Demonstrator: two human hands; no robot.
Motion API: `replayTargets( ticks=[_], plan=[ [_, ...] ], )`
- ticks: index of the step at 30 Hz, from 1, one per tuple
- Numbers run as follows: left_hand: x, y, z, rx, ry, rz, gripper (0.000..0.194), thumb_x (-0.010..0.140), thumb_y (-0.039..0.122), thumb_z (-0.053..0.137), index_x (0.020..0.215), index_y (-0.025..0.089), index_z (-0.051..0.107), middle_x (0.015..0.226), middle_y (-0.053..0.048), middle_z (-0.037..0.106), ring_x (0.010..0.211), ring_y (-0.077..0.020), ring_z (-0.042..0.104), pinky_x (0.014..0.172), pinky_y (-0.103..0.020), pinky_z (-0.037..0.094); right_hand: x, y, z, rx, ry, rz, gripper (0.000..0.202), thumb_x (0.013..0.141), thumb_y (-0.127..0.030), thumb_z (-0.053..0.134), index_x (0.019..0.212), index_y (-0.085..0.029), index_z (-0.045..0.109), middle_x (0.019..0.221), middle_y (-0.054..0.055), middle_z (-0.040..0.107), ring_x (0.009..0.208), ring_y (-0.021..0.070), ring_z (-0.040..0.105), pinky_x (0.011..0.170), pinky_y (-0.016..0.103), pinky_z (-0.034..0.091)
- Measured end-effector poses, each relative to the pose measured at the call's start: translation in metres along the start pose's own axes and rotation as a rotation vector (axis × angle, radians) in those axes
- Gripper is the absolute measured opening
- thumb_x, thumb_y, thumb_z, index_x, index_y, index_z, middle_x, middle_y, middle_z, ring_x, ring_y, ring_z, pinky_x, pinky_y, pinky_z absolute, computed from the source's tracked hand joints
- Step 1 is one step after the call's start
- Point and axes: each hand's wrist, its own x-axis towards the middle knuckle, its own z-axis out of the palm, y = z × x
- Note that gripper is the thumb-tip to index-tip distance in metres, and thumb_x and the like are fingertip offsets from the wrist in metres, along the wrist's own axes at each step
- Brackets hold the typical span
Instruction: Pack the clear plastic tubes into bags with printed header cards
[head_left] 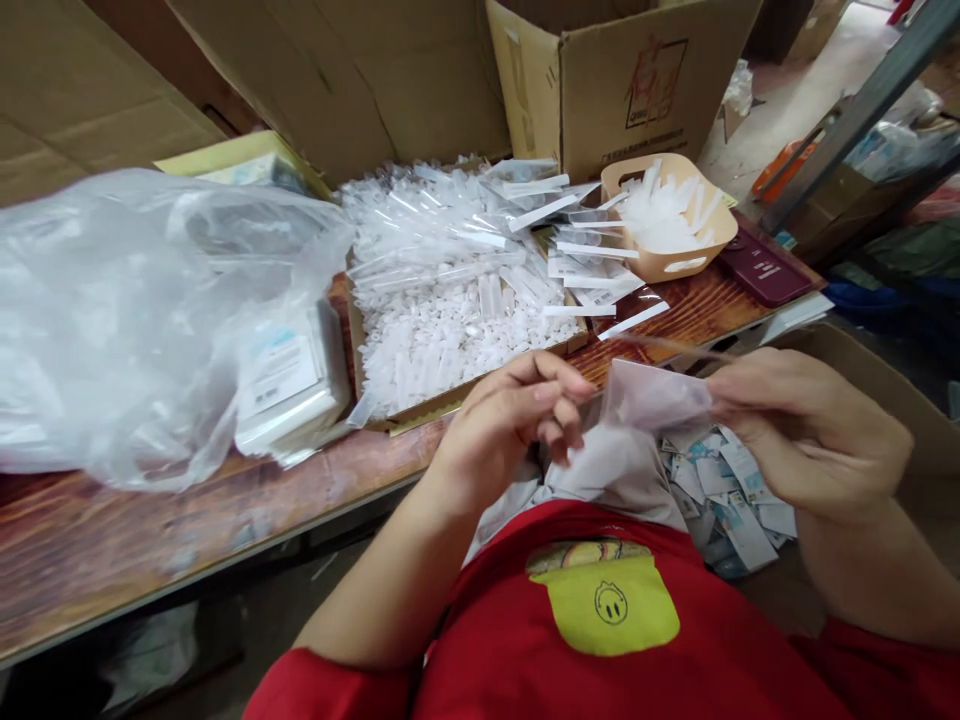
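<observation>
In my right hand (817, 430), thumb and fingers are pinched on a small clear plastic bag (652, 395), held above my lap. A thin, blurred strip (675, 346) stretches left from the same fingers, over the bag. Just left of the bag is my left hand (525, 400), its fingers loosely curled and somewhat apart, with nothing visible in them. Beyond both hands, a shallow cardboard tray (450, 400) is heaped with small white pieces and clear tubes (420, 370). Several flat clear bags with white strips (600, 265) lie at its right side.
A peach basket (675, 265) of white pieces stands back right, beside a maroon phone-like object (772, 268). A large cardboard box (622, 90) is behind. Left are a big plastic bag (112, 320) and stacked packets (289, 370). Below right, an open carton (885, 390) holds many packets (735, 500).
</observation>
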Motion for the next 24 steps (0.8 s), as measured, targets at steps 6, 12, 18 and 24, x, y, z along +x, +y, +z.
replayTargets(
  ticks=[6, 12, 18, 24],
  plan=[
    [-0.003, -0.010, -0.005, 0.265, -0.250, 0.142, 0.034, 0.074, 0.019, 0.084, 0.106, 0.024, 0.072, 0.101, -0.005, 0.067, 0.086, -0.0162, 0.064, 0.078, -0.025, 0.054, -0.006, -0.002, 0.013, 0.526, -0.109, 0.474, 0.008, 0.090, -0.026, 0.075, 0.096, -0.030, 0.076, 0.090, 0.003, 0.069, 0.073, 0.0173, 0.066, 0.051, 0.028, 0.053],
    [-0.003, -0.023, -0.009, 0.333, -0.310, 0.134, 0.018, 0.074, 0.020, 0.084, 0.090, 0.022, 0.077, 0.094, -0.006, 0.068, 0.086, -0.0173, 0.065, 0.077, -0.025, 0.052, -0.007, -0.001, 0.020, 0.684, -0.321, 0.449, 0.009, 0.089, -0.028, 0.077, 0.087, -0.023, 0.070, 0.091, 0.004, 0.067, 0.082, 0.0149, 0.065, 0.063, 0.024, 0.053],
    [-0.009, -0.024, -0.016, 0.359, -0.312, 0.099, 0.004, 0.074, 0.021, 0.082, 0.077, 0.022, 0.080, 0.085, -0.007, 0.069, 0.083, -0.0199, 0.065, 0.080, -0.030, 0.052, 0.003, 0.001, 0.027, 0.625, -0.429, 0.337, 0.010, 0.090, -0.028, 0.076, 0.085, -0.022, 0.070, 0.088, 0.003, 0.064, 0.083, 0.0150, 0.062, 0.070, 0.028, 0.052],
    [-0.017, -0.022, -0.024, 0.458, -0.343, 0.105, 0.006, 0.081, 0.024, 0.079, 0.077, 0.024, 0.083, 0.082, -0.010, 0.073, 0.084, -0.0231, 0.068, 0.084, -0.034, 0.054, 0.007, 0.005, 0.041, 0.640, -0.545, 0.299, 0.019, 0.096, -0.035, 0.070, 0.083, -0.021, 0.071, 0.089, 0.002, 0.061, 0.083, 0.0140, 0.059, 0.076, 0.029, 0.052]
  ],
)
